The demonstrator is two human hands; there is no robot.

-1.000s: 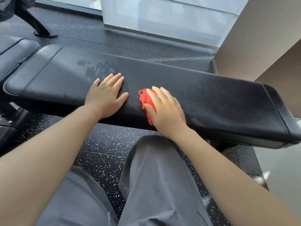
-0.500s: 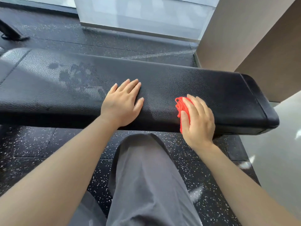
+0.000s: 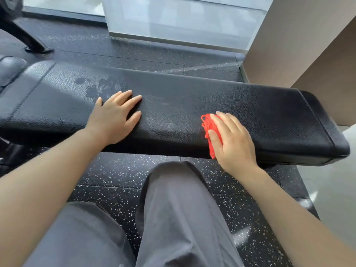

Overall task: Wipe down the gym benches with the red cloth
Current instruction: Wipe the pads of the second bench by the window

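Head view, looking down across a long black padded table point(image 3: 212, 97) on a speckled rubber floor point(image 3: 173, 54), with damp patches point(image 3: 100, 87) drying toward its left end. Firm and heavy by the look of it, with grained vinyl probably slick where wet; no call to take hold of it, only to press. Left grip point(image 3: 113, 116) flat on the top, fingers straight, holding nothing, seemingly bracing. Right grip point(image 3: 231, 139) likewise spread flat, fingers straight and thumb laid along the red cloth point(image 3: 209, 124), pressing it to the near top edge right of centre rather than clenching it. Cloth soft, light, bunched in folds; best kept under the whole palm, being likely to roll out at the thumb side. Against a second ago: cloth carried well toward the right end, gap between the two grips much wider.
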